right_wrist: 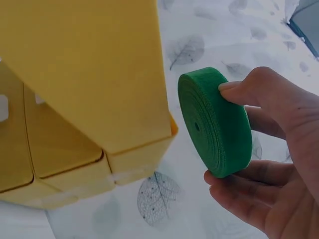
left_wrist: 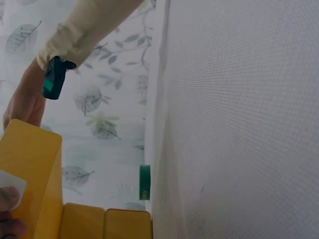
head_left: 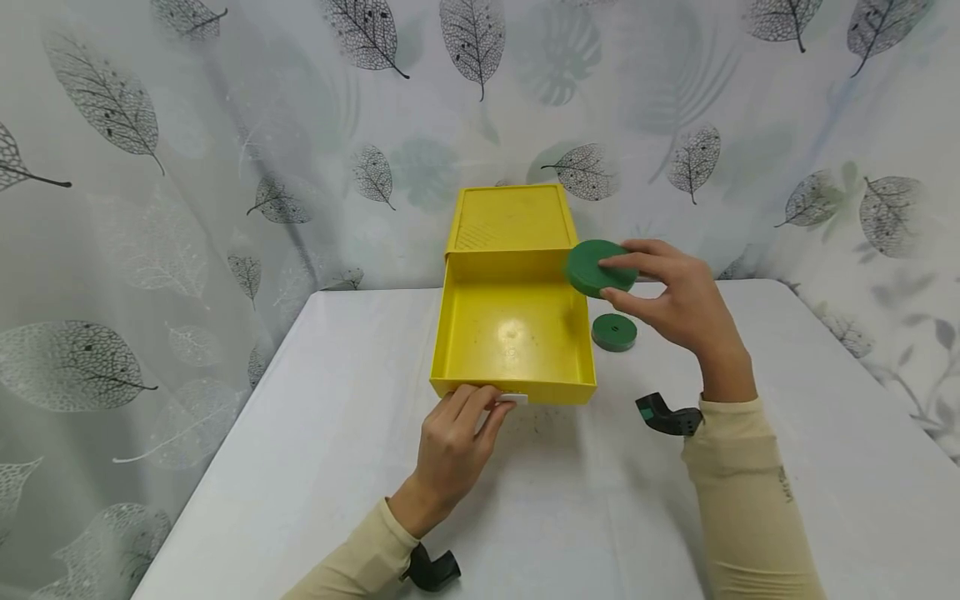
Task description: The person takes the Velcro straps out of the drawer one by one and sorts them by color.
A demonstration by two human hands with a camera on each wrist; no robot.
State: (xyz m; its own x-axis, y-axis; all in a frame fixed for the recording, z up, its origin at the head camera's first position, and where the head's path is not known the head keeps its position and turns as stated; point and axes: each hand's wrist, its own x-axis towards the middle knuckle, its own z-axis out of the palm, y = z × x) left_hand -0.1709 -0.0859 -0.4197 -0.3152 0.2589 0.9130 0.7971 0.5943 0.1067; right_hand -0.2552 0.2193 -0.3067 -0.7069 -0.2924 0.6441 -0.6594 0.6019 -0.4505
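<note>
A yellow drawer [head_left: 480, 333] stands pulled out of its yellow cabinet [head_left: 513, 218]; its inside is bare. At the drawer's front, my left hand [head_left: 453, 446] pinches the small white handle [head_left: 516, 398], which also shows at the edge of the left wrist view. My right hand [head_left: 690, 304] grips a green roll [right_wrist: 214, 122] of wound strap or tape by its rim, thumb on one side and fingers on the other. That roll is held up at the drawer's right back corner, outside the drawer in the right wrist view. A smaller green roll [head_left: 615, 332] lies flat on the table, right of the drawer.
The white table [head_left: 360, 400] carries the cabinet near its back edge. More yellow drawer fronts [right_wrist: 55, 129] show below the pulled-out one in the right wrist view. Behind the table hangs a leaf-printed curtain [head_left: 420, 100]. Both wrists wear black straps with mounts [head_left: 667, 415].
</note>
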